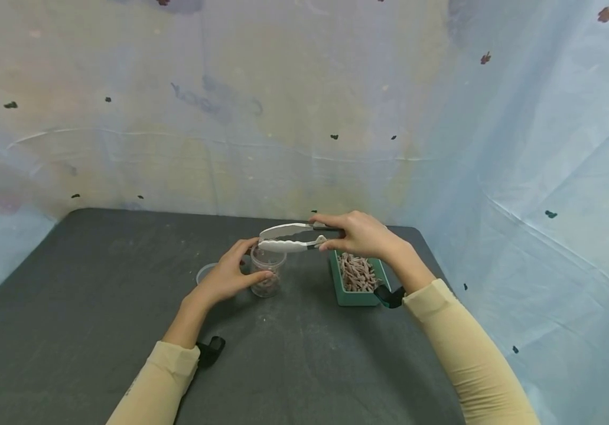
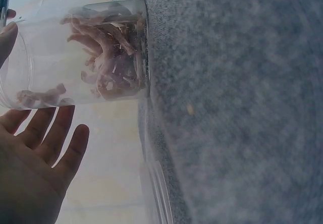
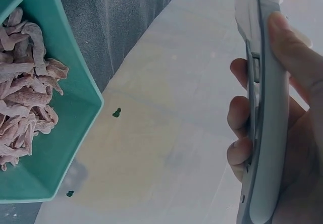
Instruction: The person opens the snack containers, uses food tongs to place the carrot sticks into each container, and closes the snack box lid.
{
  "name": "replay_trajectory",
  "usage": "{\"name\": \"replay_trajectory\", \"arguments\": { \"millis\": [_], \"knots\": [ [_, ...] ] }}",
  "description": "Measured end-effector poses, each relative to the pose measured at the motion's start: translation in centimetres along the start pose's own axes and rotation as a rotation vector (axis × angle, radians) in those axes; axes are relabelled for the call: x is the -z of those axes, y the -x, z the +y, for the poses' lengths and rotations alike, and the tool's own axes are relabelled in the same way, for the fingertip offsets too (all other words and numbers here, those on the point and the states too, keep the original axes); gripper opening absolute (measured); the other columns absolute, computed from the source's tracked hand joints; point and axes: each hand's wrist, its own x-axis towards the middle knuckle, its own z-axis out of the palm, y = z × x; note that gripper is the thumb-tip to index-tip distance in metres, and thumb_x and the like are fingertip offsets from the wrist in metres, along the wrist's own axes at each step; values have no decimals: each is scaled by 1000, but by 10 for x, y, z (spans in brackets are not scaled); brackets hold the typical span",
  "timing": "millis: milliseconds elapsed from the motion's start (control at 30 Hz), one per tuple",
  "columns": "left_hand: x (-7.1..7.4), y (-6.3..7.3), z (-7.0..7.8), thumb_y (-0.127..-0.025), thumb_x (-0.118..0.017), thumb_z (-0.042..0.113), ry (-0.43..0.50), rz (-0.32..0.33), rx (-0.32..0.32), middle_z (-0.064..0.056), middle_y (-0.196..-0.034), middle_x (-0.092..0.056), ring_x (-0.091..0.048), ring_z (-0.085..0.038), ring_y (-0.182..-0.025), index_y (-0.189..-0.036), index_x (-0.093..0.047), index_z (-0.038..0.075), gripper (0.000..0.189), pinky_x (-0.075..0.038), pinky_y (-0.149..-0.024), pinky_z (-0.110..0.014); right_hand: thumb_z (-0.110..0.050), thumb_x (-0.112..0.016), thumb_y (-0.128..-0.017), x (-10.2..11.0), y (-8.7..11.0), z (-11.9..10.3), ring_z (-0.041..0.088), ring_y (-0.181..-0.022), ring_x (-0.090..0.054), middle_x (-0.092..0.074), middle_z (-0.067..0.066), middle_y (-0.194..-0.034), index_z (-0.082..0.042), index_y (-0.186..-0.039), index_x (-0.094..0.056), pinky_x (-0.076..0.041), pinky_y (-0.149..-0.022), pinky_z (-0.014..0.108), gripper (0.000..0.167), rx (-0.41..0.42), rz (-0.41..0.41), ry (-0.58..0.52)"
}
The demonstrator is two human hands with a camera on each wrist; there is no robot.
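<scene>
My left hand (image 1: 224, 274) holds a clear plastic jar (image 1: 268, 284) near its top, thumb on one side and fingers on the other. The jar stands upright on the dark table. In the left wrist view, pinkish-brown strips (image 2: 113, 57) fill its lower part, and one strip (image 2: 43, 97) sits higher, near the rim. With my right hand (image 1: 362, 233) I grip white-and-grey tongs (image 1: 288, 246), their tips right over the jar's mouth. At the right, a green rectangular container (image 1: 358, 299) holds many similar strips (image 3: 25, 90) with a pale, powdery surface.
A round clear lid (image 1: 204, 271) lies on the dark table (image 1: 97, 307) left of the jar, partly behind my left hand. Light patterned sheeting (image 1: 283, 88) hangs behind the table and along its right side. Small crumbs dot the tabletop near the jar.
</scene>
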Motion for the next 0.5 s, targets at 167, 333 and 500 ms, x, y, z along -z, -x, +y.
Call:
{"name": "replay_trajectory", "arguments": {
  "millis": [167, 333, 500],
  "knots": [
    [-1, -1, -1, -93, -78, 50, -2, -3, -4, -16, -156, -41, -49, -43, -135, -163, -31, 14, 92, -45, -103, -65, -38, -75, -98, 0, 1, 2, 11, -54, -49, -67, -7, -84, -27, -158, -48, -43, -59, 34, 66, -7, 49, -9],
    [-2, -1, 1, -93, -78, 49, 4, -3, -36, -15, -156, -42, -50, -43, -134, -163, -33, 16, 89, -46, -103, -63, -38, -74, -98, 2, 0, 3, 13, -53, -50, -65, -6, -80, -27, -158, -47, -43, -59, 35, 67, -50, 77, 19],
    [-4, -1, 3, -93, -79, 46, 8, -5, -55, -15, -154, -44, -50, -41, -133, -161, -35, 16, 86, -45, -105, -62, -40, -73, -99, 0, 1, 7, 13, -55, -50, -61, -7, -73, -28, -159, -46, -44, -62, 36, 67, -82, 59, 16]
  ]
}}
